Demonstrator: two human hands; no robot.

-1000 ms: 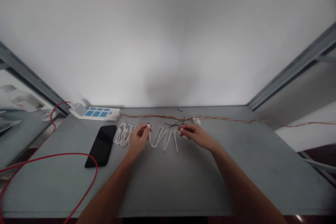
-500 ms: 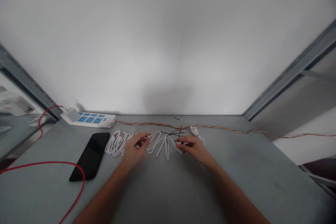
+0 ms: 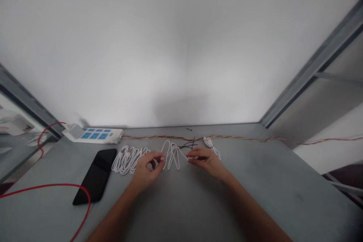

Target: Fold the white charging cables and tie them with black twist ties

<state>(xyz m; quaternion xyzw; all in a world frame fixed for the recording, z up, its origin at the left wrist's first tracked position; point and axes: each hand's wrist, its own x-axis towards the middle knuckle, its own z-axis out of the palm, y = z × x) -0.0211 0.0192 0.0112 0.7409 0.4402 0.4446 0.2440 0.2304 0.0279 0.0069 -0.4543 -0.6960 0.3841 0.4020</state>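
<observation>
A white cable [image 3: 173, 155] lies in loose zigzag loops on the grey table between my hands. My left hand [image 3: 149, 167] pinches one end of it, where a small white connector shows at the fingertips. The other end is between the thumb and fingers of my right hand [image 3: 207, 162], mostly covered by them. Several coiled white cables [image 3: 127, 160] lie just left of my left hand. Thin black ties [image 3: 187, 145] are scattered behind the loops. Beyond my right hand rests a small bundled white cable [image 3: 210, 144].
A black phone [image 3: 96, 176] lies at the left, with a red cable [image 3: 56, 185] crossing its near end. Behind it is a white power strip [image 3: 113, 136] with blue sockets. Twisted red-yellow wires [image 3: 241, 138] run along the back, before a white wall [image 3: 181, 45].
Both hands keep their pinch on the cable ends. The cable's loops have drawn closer together and shifted slightly. The whole view has tilted a little.
</observation>
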